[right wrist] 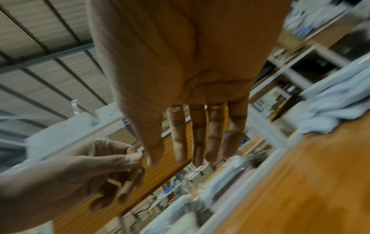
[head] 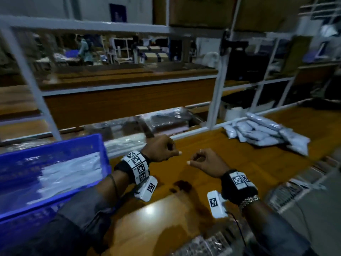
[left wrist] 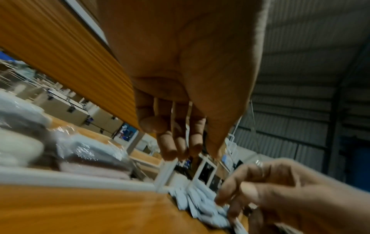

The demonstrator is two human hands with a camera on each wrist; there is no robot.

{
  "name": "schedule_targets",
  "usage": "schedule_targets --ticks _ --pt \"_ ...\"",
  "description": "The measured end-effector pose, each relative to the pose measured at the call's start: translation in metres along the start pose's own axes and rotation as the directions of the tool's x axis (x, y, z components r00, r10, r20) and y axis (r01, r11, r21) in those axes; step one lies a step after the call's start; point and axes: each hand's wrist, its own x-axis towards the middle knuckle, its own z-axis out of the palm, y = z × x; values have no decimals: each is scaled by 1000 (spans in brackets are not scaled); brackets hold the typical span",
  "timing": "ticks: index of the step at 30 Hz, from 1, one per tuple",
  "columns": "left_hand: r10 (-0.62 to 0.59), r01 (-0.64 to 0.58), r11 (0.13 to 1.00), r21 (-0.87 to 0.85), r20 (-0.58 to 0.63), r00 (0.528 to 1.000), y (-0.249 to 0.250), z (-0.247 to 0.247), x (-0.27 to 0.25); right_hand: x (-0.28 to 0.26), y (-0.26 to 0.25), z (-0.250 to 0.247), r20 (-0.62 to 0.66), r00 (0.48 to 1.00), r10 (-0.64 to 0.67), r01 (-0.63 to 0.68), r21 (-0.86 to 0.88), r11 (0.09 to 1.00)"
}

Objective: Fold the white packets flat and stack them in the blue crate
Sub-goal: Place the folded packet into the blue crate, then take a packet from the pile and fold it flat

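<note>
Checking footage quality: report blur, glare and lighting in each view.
Head view: dim, a glare patch on the wooden table, smeared edges. Left wrist view: the left hand fairly sharp, packet pile motion-blurred. Right wrist view: the right hand soft, background streaked.

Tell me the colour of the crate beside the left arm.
Blue. The crate shows best in the head view, with white packets lying inside it.

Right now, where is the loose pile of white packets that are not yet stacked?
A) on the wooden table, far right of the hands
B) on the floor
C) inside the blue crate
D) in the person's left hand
A: the pile of white packets lies on the wooden table, right of both hands and well away from the blue crate.
</note>
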Motion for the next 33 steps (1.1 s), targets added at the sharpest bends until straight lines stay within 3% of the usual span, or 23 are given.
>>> schedule_targets --ticks 3,12,24,33 --pt "-10 13 999 39 -64 998 20 48 33 -17 46 -32 -131 990 50 -49 13 999" --pt "23 -21 999 39 -36 999 71 150 132 -32 155 -111 -387 903 189 -182 57 982" --pt "176 -180 976 -119 -47 983 86 219 294 31 233 -200 -436 859 269 -324 -56 944" --pt "150 -151 974 -167 -22 988 89 267 375 83 298 -249 -501 804 322 -386 -27 922"
